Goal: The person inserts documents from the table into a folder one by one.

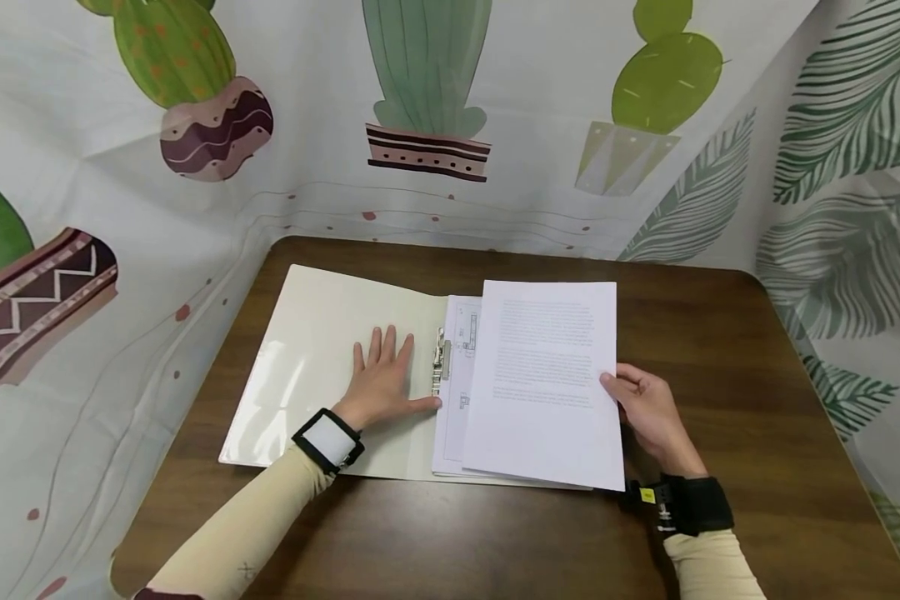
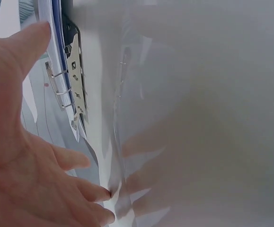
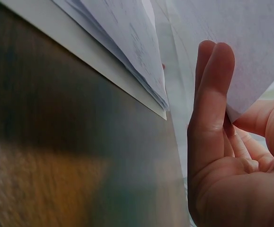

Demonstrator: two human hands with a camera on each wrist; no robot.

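A white ring binder (image 1: 322, 333) lies open on the table, its metal ring clip (image 1: 442, 362) along the spine. My left hand (image 1: 381, 383) rests with spread, straight fingers on the inside of the left cover, thumb reaching toward the clip. In the left wrist view, the rings of the clip (image 2: 76, 75) pass through a stack of paper. My right hand (image 1: 648, 408) pinches the right edge of a printed sheet (image 1: 543, 375) between thumb and fingers. That sheet hangs above the filed pages (image 1: 453, 433), which carry line drawings; in the right wrist view the sheet (image 3: 255, 52) stands apart from the stack.
The brown wooden table (image 1: 690, 325) extends beyond the binder on every side. Behind it hangs a white cloth (image 1: 540, 50) printed with cacti and leaves. Dark straps (image 1: 328, 442) with devices sit on both wrists.
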